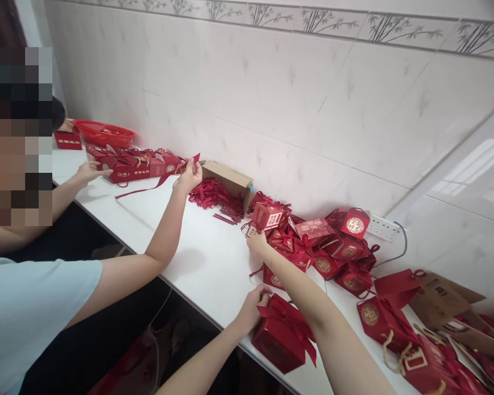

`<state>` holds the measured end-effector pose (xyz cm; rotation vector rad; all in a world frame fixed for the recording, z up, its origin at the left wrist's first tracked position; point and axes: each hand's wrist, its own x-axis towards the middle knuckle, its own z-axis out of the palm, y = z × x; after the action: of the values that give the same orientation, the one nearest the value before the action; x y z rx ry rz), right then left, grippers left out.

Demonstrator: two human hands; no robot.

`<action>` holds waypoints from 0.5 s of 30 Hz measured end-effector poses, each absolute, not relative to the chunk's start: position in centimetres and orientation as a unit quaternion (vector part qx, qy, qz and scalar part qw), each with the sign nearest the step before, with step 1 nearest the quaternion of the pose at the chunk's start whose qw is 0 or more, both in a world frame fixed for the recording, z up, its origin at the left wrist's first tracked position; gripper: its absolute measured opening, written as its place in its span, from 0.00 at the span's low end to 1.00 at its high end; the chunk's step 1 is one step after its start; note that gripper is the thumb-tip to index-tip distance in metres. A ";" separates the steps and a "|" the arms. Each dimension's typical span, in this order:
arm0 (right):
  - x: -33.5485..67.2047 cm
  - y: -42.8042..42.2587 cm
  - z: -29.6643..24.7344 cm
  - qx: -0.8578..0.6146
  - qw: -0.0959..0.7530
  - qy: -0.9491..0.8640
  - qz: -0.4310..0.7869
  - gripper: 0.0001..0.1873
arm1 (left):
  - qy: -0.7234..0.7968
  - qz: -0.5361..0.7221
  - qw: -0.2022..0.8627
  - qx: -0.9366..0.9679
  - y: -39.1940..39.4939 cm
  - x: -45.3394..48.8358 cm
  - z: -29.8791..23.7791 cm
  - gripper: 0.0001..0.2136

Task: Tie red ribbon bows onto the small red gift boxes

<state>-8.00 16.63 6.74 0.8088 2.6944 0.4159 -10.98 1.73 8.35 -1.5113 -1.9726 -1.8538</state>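
My left hand (pixel 252 310) is closed on the upper left edge of a red gift box (pixel 278 340), which stands at the table's front edge with a wide red ribbon bow (pixel 290 315) on top. My right hand (pixel 256 244) reaches across to the left end of a pile of red boxes. Its fingers are pinched at a small printed tag (pixel 253 231) with a thin cord, partly covered by the fingertips. Just above it sits a red box (pixel 267 216) with a white printed label. More ribbon-tied boxes (pixel 323 263) lie heaped to the right.
A co-worker's hand (pixel 189 174) lifts a dark red ribbon (pixel 144 191); the other hand (pixel 88 173) is by a row of red boxes (pixel 138 170). A cardboard box (pixel 228 178) has ribbons beside it. A red basin (pixel 105 133) stands far left. A power strip (pixel 381 226) lies against the wall.
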 end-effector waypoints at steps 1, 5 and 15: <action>-7.4 16.5 7.3 0.276 0.135 0.942 0.136 0.16 | -0.627 -0.597 -0.063 -0.497 1.9 -7.5 5.3 0.12; -4.4 17.1 9.5 0.323 0.075 0.936 0.115 0.15 | -0.592 -0.584 -0.255 -0.494 3.6 -0.7 -3.7 0.11; 1.7 19.9 9.7 0.460 0.000 0.887 0.027 0.13 | -0.559 -0.602 -0.349 -0.452 4.2 -2.1 -4.5 0.11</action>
<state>1.75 19.93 9.66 1.4451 2.7881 0.0861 -2.09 4.22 -4.53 -1.8571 -2.2977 -2.4755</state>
